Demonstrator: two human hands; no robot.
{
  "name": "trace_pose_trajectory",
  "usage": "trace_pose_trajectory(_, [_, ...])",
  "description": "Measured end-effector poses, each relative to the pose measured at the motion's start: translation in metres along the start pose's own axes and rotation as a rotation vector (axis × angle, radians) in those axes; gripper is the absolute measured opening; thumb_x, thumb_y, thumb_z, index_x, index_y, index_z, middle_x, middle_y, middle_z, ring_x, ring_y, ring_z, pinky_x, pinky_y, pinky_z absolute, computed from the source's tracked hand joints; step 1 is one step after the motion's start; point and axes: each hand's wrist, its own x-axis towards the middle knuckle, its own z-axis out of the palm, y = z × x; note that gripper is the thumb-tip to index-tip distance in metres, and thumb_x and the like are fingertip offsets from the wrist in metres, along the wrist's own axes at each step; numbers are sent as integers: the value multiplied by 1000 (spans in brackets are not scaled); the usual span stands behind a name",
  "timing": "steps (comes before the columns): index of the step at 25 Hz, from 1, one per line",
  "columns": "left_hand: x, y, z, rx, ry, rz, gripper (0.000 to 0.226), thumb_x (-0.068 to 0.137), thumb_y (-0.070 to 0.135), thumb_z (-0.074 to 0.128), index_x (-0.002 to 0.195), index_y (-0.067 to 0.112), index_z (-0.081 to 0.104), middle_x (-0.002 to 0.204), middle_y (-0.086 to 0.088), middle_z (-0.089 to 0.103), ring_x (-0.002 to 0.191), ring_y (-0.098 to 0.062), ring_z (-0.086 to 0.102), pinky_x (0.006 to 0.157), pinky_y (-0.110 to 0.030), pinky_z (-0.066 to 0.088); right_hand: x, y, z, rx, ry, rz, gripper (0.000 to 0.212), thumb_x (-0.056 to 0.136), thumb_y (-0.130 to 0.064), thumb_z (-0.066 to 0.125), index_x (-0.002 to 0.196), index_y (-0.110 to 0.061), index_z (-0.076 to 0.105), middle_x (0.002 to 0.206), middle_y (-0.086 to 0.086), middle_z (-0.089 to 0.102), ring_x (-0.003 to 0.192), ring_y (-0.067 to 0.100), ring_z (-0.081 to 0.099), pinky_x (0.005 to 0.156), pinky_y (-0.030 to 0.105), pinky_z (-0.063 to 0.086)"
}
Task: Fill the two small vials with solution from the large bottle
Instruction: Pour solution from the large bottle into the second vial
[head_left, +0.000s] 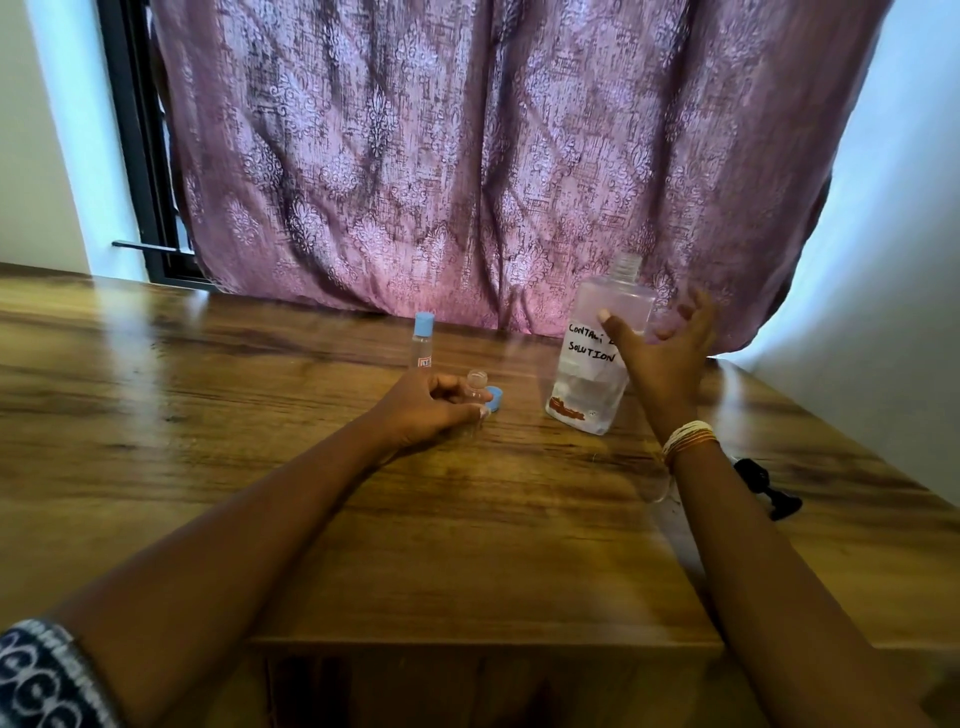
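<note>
Left hand (434, 410) curled round the open vial (477, 397), fingers closed on its body, mouth bare and pointing up, base apparently down on the wooden table (260, 467). Loose blue cap (497, 399) lying just right of that vial, touching or nearly so. Second vial (423, 343), blue cap on, standing upright just beyond the left hand, toward the curtain (467, 156). Over to the right hand (662, 358): spread wide, thumb across the front of the large bottle (597, 353), fingers fanned out on the bottle's right side, not yet closed on it; contact by the thumb looks likely, a real hold not. Bottle upright, long axis vertical, uncapped at the neck, handwritten label facing the camera, liquid low in the body. Now the crux: bottle standing right of the held vial and a touch farther, right hand plainly the nearer one to it, left hand busy steadying the receiver. Probably a grasp, a lift and a tip leftward toward that bare mouth next. Narrow opening, broad bottle, so spill risk high. Dark object (769, 491) on the table near the right forearm, too unclear to name.
</note>
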Motion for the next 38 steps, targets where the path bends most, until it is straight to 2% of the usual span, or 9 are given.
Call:
trace_pose_trajectory(3, [0,2,1,14,-11,1,30,83,8,69,113,3,68,110,6,64,91,3,61,76,-10,52,4,8,2,129,-235,109,94,60,-38,90,136,-16,38,127,10,57,110,25,63,91,46,57])
trace_pose_trajectory(6, [2,1,1,19,0,-3,32,83,8,69,114,5,67,110,5,64,89,3,60,67,-3,49,3,7,2,55,-232,88,76,63,-31,89,124,-11,49,111,7,63,101,27,66,83,48,59])
trace_pose_trajectory(10, [2,1,0,13,-3,-7,31,83,7,69,114,5,68,110,4,64,87,2,61,66,-4,49,-2,0,-4,105,-231,18,65,66,-16,87,120,-11,52,112,9,66,98,24,68,79,44,60])
trace_pose_trajectory(18, [-2,4,2,-17,11,13,34,82,5,70,115,8,67,110,-3,69,89,-7,65,71,-6,50,-19,-17,-2,-89,-456,-429,73,62,-9,88,124,-16,51,110,-13,62,94,-6,61,75,11,50])
trace_pose_trajectory(21, [-3,6,2,-24,3,28,37,81,2,70,117,8,66,106,-13,71,81,-6,64,66,-7,50,-21,-15,2,-218,-521,-539,73,63,-17,88,126,-22,51,114,-5,63,92,8,63,73,21,55])
trace_pose_trajectory(24, [-5,6,2,-75,-10,19,31,81,2,70,110,13,68,109,-25,69,87,-19,62,70,-18,52,-22,-13,5,-298,-595,-588,70,64,-30,80,127,-22,50,117,2,63,97,19,63,79,35,56])
trace_pose_trajectory(27, [-4,6,3,-122,-1,21,21,83,7,70,94,25,71,95,-14,74,85,-24,62,73,-31,50,-24,-12,10,-368,-633,-664,67,66,-41,67,128,-21,50,118,4,64,100,22,64,84,41,55])
trace_pose_trajectory(31, [-3,7,3,-177,13,32,15,84,9,69,86,24,71,79,4,76,75,-11,68,63,-22,54,-24,-8,16,-437,-651,-719,65,70,-42,62,131,-23,48,121,5,63,104,26,62,87,48,53])
trace_pose_trajectory(38, [-4,9,5,-213,35,39,12,84,6,68,83,19,69,62,11,72,57,3,64,51,-12,48,-19,-4,19,-624,-581,-842,58,77,-34,66,130,-33,45,118,-3,62,103,24,60,82,49,49])
